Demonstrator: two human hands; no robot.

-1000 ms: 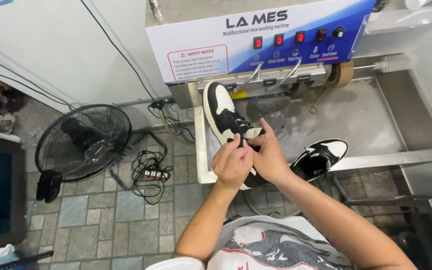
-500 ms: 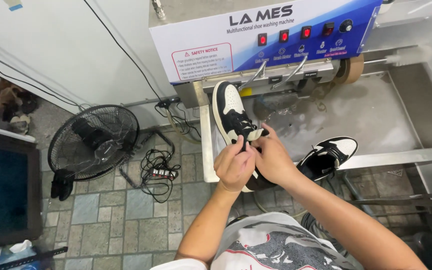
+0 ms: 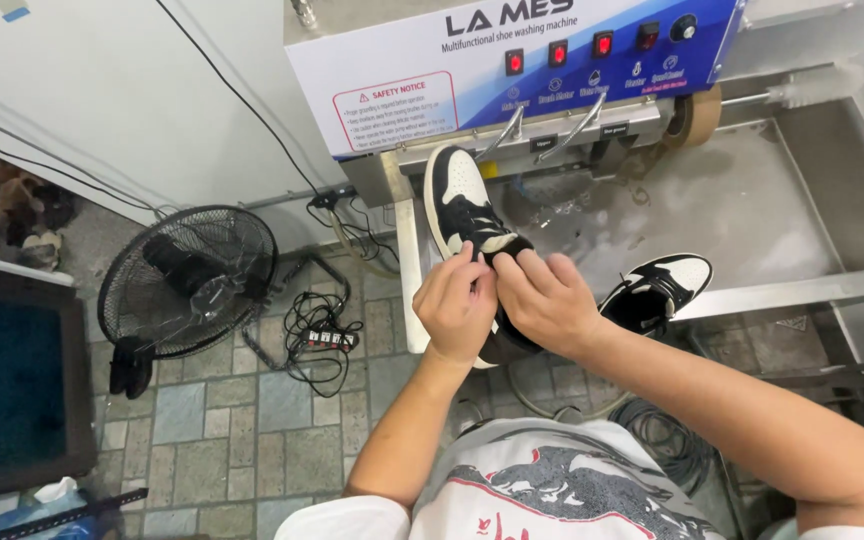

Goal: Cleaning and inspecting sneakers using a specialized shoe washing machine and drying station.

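Right now both hands meet over a black-and-white leather high-top sneaker [image 3: 464,210] that lies toe away from the person on the front edge of a wet stainless-steel wash basin [image 3: 752,200], the left hand [image 3: 457,305] with its fingers [image 3: 462,262] pinched together on the black laces and tongue near the collar, and the right hand [image 3: 544,298] curled over the ankle opening, its fingers pressed onto the same spot. Just right of the right wrist the matching second black-and-white sneaker [image 3: 657,290] rests on its side against the basin's rim, while below on the tiled floor [image 3: 222,420] stand a black pedestal fan [image 3: 187,280] and a tangled power strip [image 3: 327,338].
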